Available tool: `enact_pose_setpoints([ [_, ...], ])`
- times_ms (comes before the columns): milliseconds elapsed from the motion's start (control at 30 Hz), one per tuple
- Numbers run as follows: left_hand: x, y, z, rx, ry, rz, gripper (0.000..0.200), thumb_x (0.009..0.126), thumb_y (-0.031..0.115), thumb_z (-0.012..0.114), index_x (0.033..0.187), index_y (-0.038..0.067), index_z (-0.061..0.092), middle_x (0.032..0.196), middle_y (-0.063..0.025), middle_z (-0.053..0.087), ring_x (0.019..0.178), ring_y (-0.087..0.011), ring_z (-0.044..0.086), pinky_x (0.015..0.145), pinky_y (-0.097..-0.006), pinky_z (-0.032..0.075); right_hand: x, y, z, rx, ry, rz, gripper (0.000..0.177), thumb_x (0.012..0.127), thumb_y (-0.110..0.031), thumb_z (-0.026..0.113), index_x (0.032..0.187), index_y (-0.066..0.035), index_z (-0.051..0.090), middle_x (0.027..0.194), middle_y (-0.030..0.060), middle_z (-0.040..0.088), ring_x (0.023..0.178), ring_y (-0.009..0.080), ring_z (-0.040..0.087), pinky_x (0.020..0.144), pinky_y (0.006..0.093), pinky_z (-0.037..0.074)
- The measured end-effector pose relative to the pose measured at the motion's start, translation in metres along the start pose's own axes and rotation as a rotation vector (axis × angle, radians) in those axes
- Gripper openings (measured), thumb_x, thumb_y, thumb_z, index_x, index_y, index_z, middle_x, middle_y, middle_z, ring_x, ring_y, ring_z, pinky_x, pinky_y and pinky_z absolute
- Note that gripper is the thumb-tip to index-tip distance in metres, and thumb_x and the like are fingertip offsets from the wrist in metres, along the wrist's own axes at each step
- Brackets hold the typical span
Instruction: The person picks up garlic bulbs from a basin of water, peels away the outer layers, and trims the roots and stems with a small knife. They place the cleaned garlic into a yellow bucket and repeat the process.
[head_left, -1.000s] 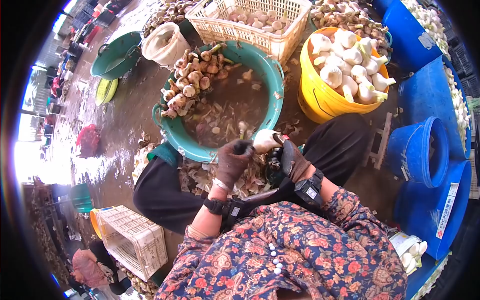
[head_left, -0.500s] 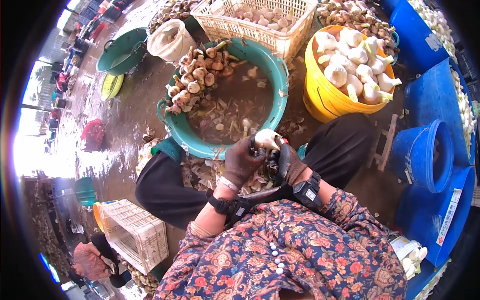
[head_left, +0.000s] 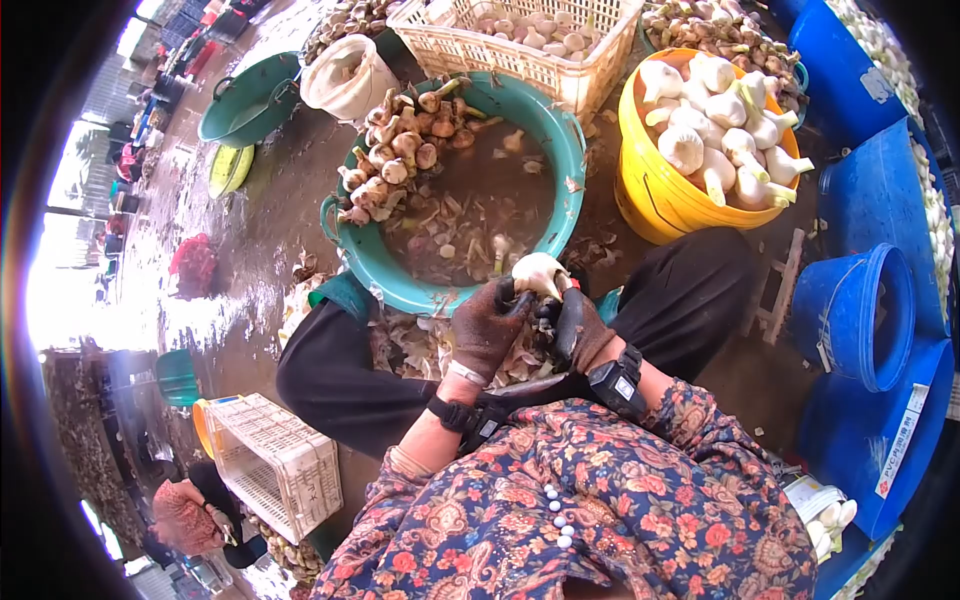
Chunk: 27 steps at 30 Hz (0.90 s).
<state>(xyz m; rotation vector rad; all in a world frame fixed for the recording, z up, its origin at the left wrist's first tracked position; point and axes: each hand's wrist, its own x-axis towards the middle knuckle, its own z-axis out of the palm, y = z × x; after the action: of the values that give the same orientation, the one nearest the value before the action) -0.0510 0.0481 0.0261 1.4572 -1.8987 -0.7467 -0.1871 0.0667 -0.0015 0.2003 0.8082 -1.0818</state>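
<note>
Fingers of the left hand [head_left: 486,328], in a dark brown glove, curl against the lower left side of a white garlic bulb [head_left: 537,273]. The right hand [head_left: 583,332], gloved alike, grips that bulb from its right, fingertips closed at the stem end, so the bulb sits between the two sets of fingers, its rounded top bare and facing away from the wearer. Part of the right fingers' hold is hidden.

Bulb and hands are at the near rim of a round green plastic tub [head_left: 572,192]. Inside it, brown-skinned garlic bulbs [head_left: 394,165] are heaped along the far left wall, and loose pale peelings [head_left: 440,225] lie across the bottom. More papery scraps [head_left: 402,348] lie between the wearer's black-trousered legs [head_left: 345,370].

Beyond the tub stands a cream plastic crate [head_left: 490,50] holding pale bulbs. To the right, a yellow plastic bucket [head_left: 650,200] is piled with clean white bulbs [head_left: 728,110], and farther right a blue plastic bucket [head_left: 845,312] stands tilted in view. At the lower left, another person [head_left: 190,517] in a pink top is near a whitish slatted crate [head_left: 285,465].
</note>
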Motion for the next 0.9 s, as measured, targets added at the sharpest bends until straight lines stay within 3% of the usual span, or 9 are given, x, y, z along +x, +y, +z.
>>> enact_pose_setpoints([
  [200,0.006,-0.012,-0.003,0.011,0.007,-0.058,0.013,0.073,0.014,0.069,0.078,0.005,0.061,0.067,-0.0106,0.063,0.060,-0.0229,0.061,0.056,-0.0325,0.047,0.005,0.006,-0.018,0.013,-0.019,0.110,0.036,0.085,-0.047,0.056,0.087,-0.011,0.059,0.056,-0.0008,0.052,0.042,0.0110,0.050,0.036,0.0246,0.040],
  [300,0.024,-0.058,-0.020,0.118,0.271,-0.104,0.019,0.071,0.018,0.068,0.071,0.004,0.055,0.062,-0.0132,0.059,0.059,-0.0316,0.059,0.056,-0.0368,0.046,-0.008,0.000,-0.014,-0.243,-0.016,0.100,0.035,0.085,-0.046,0.058,0.085,-0.011,0.059,0.055,-0.0005,0.052,0.042,0.0109,0.049,0.035,0.0251,0.038],
  [400,0.038,-0.077,-0.053,0.463,0.168,-0.158,0.025,0.075,0.026,0.069,0.071,0.003,0.060,0.061,-0.0136,0.061,0.058,-0.0285,0.061,0.056,-0.0352,0.047,-0.011,0.002,-0.020,-0.222,-0.027,0.132,0.035,0.084,-0.045,0.059,0.084,-0.010,0.061,0.055,-0.0012,0.052,0.040,0.0104,0.047,0.036,0.0240,0.038],
  [467,0.041,-0.047,-0.075,0.628,-0.405,-0.357,0.033,0.076,0.036,0.068,0.077,0.003,0.066,0.065,-0.0163,0.063,0.061,-0.0321,0.061,0.057,-0.0365,0.048,-0.009,0.005,-0.020,-0.257,0.006,0.106,0.035,0.084,-0.044,0.059,0.084,-0.009,0.062,0.055,-0.0018,0.052,0.039,0.0101,0.047,0.037,0.0232,0.038],
  [567,0.028,-0.041,-0.066,-0.069,-0.372,-0.532,0.031,0.080,0.027,0.069,0.090,-0.002,0.067,0.072,-0.0101,0.067,0.064,-0.0153,0.062,0.060,-0.0266,0.048,0.009,0.012,-0.017,-0.459,0.068,-0.357,0.031,0.084,-0.032,0.063,0.089,-0.002,0.064,0.065,0.0023,0.061,0.058,0.0109,0.053,0.052,0.0274,0.043],
  [667,0.022,0.003,-0.056,-0.428,-0.293,-0.446,0.024,0.082,0.017,0.067,0.093,-0.004,0.066,0.074,-0.0059,0.067,0.069,-0.0072,0.058,0.061,-0.0230,0.047,0.001,-0.001,-0.020,-0.884,0.107,-0.411,0.031,0.083,-0.028,0.063,0.090,0.002,0.064,0.070,0.0070,0.063,0.067,0.0110,0.053,0.061,0.0307,0.045],
  [767,0.018,0.002,-0.043,-0.308,-0.315,-0.259,0.022,0.081,0.013,0.068,0.094,-0.005,0.066,0.077,-0.0060,0.067,0.070,-0.0060,0.057,0.061,-0.0225,0.047,0.001,-0.002,-0.021,-1.101,0.092,-0.567,0.030,0.083,-0.027,0.063,0.089,0.003,0.063,0.072,0.0132,0.064,0.066,0.0172,0.059,0.063,0.0332,0.046],
  [800,0.019,0.005,-0.045,-0.231,-0.317,-0.210,0.024,0.077,0.018,0.070,0.092,0.000,0.068,0.077,-0.0128,0.068,0.065,-0.0126,0.063,0.060,-0.0282,0.048,-0.003,-0.005,-0.018,-1.100,0.094,-0.567,0.030,0.083,-0.027,0.063,0.089,0.003,0.063,0.072,0.0132,0.064,0.066,0.0172,0.059,0.063,0.0332,0.046],
  [900,0.019,-0.004,-0.045,-0.221,-0.438,-0.234,0.022,0.077,0.018,0.069,0.092,0.002,0.068,0.074,-0.0158,0.066,0.064,-0.0190,0.065,0.060,-0.0303,0.048,-0.014,-0.016,-0.008,-1.306,0.003,-0.756,0.029,0.080,-0.025,0.064,0.090,0.003,0.063,0.078,0.0193,0.063,0.069,0.0279,0.063,0.064,0.0366,0.047],
])
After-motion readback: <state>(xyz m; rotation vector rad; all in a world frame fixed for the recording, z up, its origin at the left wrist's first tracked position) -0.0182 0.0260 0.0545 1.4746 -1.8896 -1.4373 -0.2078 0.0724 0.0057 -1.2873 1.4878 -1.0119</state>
